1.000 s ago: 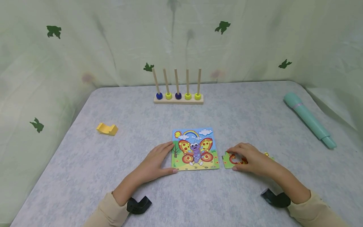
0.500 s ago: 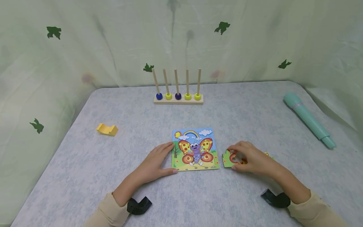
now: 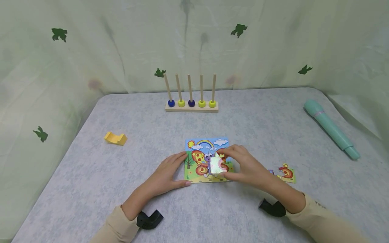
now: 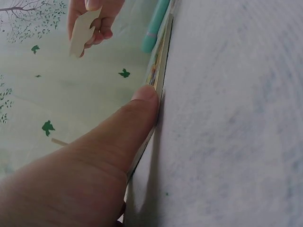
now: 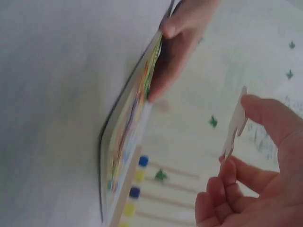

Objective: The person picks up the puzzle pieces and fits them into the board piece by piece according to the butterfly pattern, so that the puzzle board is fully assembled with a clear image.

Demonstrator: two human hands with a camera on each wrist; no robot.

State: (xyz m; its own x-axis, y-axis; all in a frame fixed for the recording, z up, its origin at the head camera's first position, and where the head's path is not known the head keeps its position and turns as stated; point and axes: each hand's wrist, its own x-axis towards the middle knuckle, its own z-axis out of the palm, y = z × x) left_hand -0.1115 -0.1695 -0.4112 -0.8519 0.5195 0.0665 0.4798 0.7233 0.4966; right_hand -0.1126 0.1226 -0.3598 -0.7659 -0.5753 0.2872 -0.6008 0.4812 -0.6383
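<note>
Pinches a puzzle piece (image 3: 216, 165) in the right-hand grip (image 3: 246, 167), raised clear above the butterfly board (image 3: 199, 163), slightly right of its centre in the head view; touches the left edge with the farther left hand (image 3: 165, 173), thumb and fingers spread.

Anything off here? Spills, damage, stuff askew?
No spill or damage visible. One oddity: in the head view, the puzzle piece in the right hand looks mostly washed-out white, probably glare. Loose pieces lie right of the butterfly puzzle board, nothing strange.
</note>
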